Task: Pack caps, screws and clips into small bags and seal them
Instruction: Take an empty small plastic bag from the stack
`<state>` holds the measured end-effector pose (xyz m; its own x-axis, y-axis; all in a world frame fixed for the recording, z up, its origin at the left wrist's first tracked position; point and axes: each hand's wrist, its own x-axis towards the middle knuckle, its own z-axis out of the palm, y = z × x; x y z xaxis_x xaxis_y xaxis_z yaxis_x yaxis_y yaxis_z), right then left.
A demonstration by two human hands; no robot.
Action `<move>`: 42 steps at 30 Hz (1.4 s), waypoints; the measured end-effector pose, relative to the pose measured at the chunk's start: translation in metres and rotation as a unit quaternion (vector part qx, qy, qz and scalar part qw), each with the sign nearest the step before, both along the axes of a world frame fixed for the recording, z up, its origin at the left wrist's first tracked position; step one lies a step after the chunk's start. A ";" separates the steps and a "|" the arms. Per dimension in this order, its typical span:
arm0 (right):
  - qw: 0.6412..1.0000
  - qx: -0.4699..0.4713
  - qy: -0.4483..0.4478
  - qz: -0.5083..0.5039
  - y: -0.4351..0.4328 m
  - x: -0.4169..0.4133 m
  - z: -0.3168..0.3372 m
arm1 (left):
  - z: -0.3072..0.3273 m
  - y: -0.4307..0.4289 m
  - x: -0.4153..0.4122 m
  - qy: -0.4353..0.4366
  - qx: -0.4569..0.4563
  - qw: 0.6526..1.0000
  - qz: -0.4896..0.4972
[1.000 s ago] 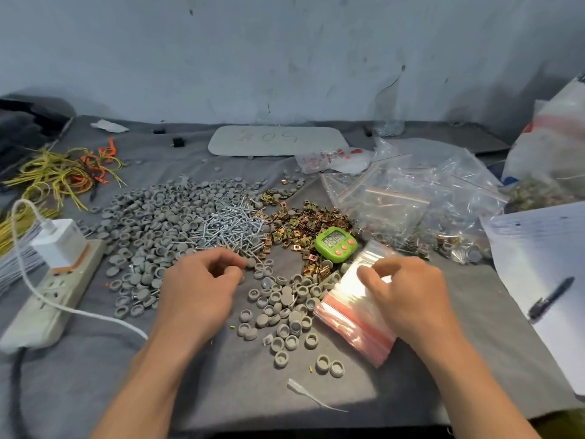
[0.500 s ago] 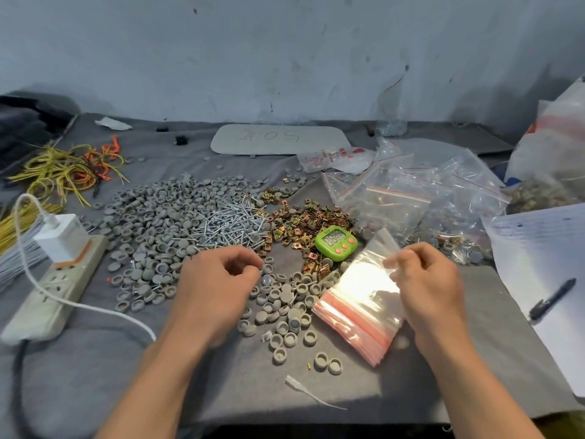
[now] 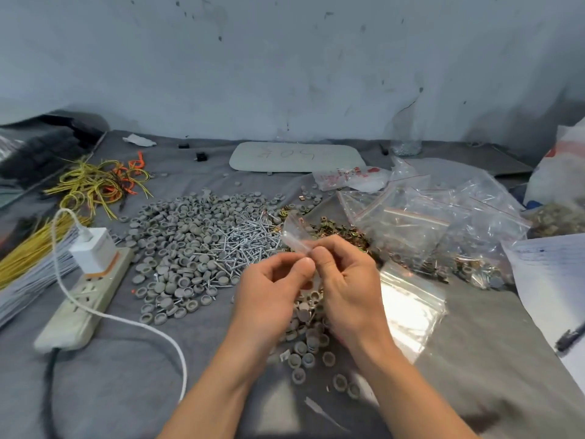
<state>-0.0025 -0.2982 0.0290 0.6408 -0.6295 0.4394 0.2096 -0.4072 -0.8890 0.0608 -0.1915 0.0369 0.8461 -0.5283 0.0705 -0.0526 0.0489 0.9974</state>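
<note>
My left hand (image 3: 272, 289) and my right hand (image 3: 345, 280) meet above the table's middle, both pinching one small clear bag (image 3: 296, 234) that sticks up from the fingertips. Under them lies a small group of grey caps (image 3: 305, 340). A big heap of grey caps (image 3: 186, 239) spreads to the left, silver screws (image 3: 250, 245) lie beside it, and brass clips (image 3: 335, 231) sit behind my hands. A stack of empty zip bags (image 3: 411, 308) lies flat to the right of my right hand.
Filled clear bags (image 3: 440, 226) pile up at the right. A power strip (image 3: 85, 293) with a white charger (image 3: 93, 250) and cable sits at left, near yellow and orange ties (image 3: 98, 182). Paper with a pen (image 3: 569, 339) lies at the right edge.
My right hand lifted one bag off the flat stack and moved left. My left hand left the caps and rose to meet it. The green timer is now hidden.
</note>
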 end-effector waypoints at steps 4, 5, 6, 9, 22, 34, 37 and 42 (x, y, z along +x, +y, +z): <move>0.998 0.018 0.023 0.051 0.021 0.034 0.008 | 0.004 0.017 0.028 -0.051 0.019 0.992 0.117; 0.997 0.018 0.029 0.065 0.025 0.039 0.008 | 0.007 0.023 0.035 -0.074 0.029 0.987 0.140; 0.996 0.013 0.036 0.078 0.028 0.042 0.008 | 0.009 0.029 0.041 -0.103 0.046 0.981 0.161; 0.991 -0.013 0.055 0.119 0.036 0.044 0.004 | 0.010 0.045 0.054 -0.161 0.106 0.962 0.195; 0.977 0.043 0.114 0.177 0.047 0.038 0.002 | -0.003 0.062 0.058 -0.112 0.099 0.986 0.078; 0.953 0.046 0.257 0.150 0.029 0.018 0.001 | -0.004 0.062 0.049 -0.154 0.167 0.972 -0.064; 0.957 -0.004 0.268 0.106 0.026 0.016 0.003 | -0.005 0.059 0.045 -0.152 0.175 0.971 -0.057; 0.967 -0.006 0.249 0.056 0.034 0.018 0.005 | -0.001 0.049 0.039 -0.168 0.204 0.964 0.025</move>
<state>0.0153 -0.2639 0.0344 0.8386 -0.5408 0.0658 -0.1994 -0.4171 -0.8867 0.0998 -0.1422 0.0361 0.8370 -0.5290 0.1397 -0.3677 -0.3549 0.8596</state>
